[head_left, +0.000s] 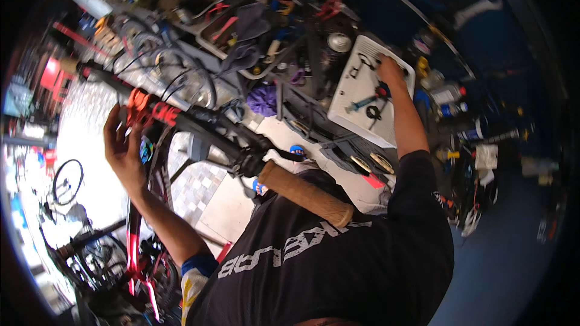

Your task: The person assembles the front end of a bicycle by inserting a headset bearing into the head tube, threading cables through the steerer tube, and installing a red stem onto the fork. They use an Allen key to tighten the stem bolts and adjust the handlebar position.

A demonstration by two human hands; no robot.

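Note:
On the left a bicycle handlebar with a brown grip [305, 194] slants across the view. My left hand [124, 148] is at its orange-red stem [140, 107], fingers bent against the side of it. To the right my right arm reaches out over a white tray [356, 105]. My right hand [389, 71] is at the tray's far part, fingers pressed together and pointing down beside small black parts [365, 60]; what they hold is hidden. A blue-handled tool [361, 104] and a black ring-shaped part [373, 112] lie in the tray nearer me.
A silver-topped can [338, 42] stands left of the tray. A purple cloth [262, 101] lies near the middle. Bicycle wheels [175, 72] and cluttered tools fill the back. Bottles [448, 94] stand at right. A red bicycle frame [133, 244] is below my left hand.

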